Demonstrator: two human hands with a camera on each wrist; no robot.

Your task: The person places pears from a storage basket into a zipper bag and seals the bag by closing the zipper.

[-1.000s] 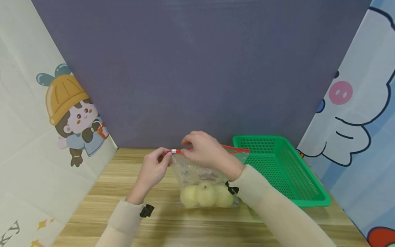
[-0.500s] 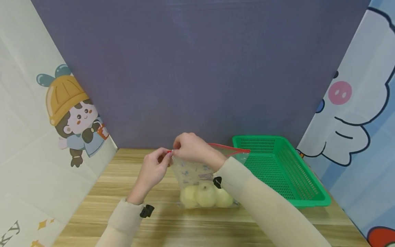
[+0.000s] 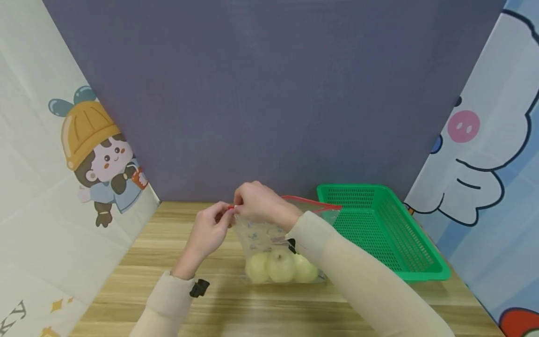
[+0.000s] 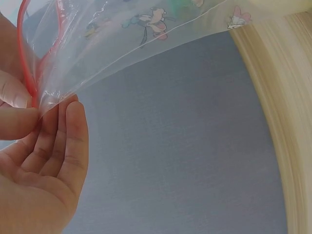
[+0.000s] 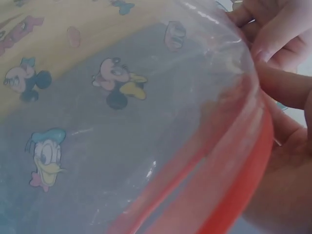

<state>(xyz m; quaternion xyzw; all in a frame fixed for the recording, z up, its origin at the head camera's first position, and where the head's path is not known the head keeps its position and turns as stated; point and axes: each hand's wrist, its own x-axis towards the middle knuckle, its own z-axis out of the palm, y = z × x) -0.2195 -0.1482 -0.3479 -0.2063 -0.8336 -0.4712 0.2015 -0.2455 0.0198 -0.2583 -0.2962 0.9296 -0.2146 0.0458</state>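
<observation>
A clear zip bag (image 3: 258, 234) stands on the table, with several pale yellow-green round fruits (image 3: 280, 267) at its bottom. Printed cartoon figures show on its plastic (image 5: 73, 131) in the right wrist view. Its red zip edge (image 3: 309, 201) gapes toward the right end. My left hand (image 3: 210, 229) pinches the top left corner between thumb and finger. Right beside it, my right hand (image 3: 258, 202) pinches the zip at that same end, its fingertips covering the white slider. In the left wrist view, the left hand (image 4: 46, 161) has its other fingers loosely bent.
A green perforated plastic basket (image 3: 425, 275) stands right of the bag, partly behind it. The wooden table (image 3: 139, 281) ends at a dark grey backdrop (image 3: 269, 93). Cartoon-printed panels (image 3: 497, 135) flank both sides.
My right hand has moved left along the zip to the left corner, and its fingers now cover the white slider. The left hand keeps its hold on the corner.
</observation>
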